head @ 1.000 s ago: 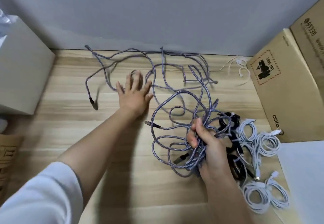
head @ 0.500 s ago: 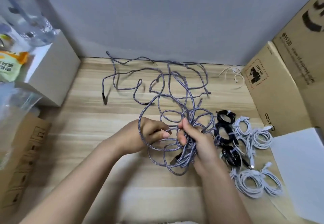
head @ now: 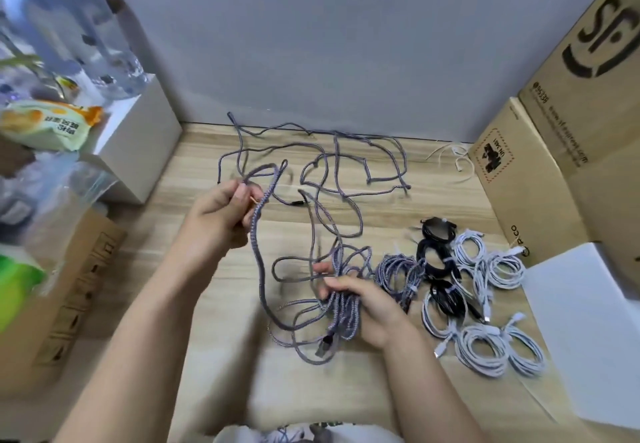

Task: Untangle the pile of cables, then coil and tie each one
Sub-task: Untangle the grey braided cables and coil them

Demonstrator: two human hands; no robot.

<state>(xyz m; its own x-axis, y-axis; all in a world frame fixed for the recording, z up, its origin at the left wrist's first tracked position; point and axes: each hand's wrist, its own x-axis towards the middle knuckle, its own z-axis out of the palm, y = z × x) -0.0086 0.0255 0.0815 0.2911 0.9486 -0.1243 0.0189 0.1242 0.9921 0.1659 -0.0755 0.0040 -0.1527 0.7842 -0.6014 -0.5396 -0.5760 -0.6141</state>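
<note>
A tangle of grey-purple braided cables (head: pixel 318 172) sprawls over the wooden table (head: pixel 381 214) toward the wall. My left hand (head: pixel 221 214) pinches one braided strand (head: pixel 258 234), lifted up and to the left, with a loop above the fingers. My right hand (head: pixel 367 307) grips a bunch of braided loops (head: pixel 341 304) low over the table. That strand runs down from the left hand into the bunch. A coiled braided cable (head: pixel 400 274) lies just right of my right hand.
Tied coils lie at the right: black ones (head: pixel 438 259) and several white ones (head: pixel 491 335). Cardboard boxes (head: pixel 554 165) stand at the right, a white sheet (head: pixel 585 324) beside them. A white box (head: pixel 138 144), bags and a carton crowd the left. A thin white cable (head: pixel 457 162) lies near the wall.
My left hand has pulled a strand up and to the left, out of the bunch. My right hand has lowered the bunch toward me. A coiled braided cable now shows beside it.
</note>
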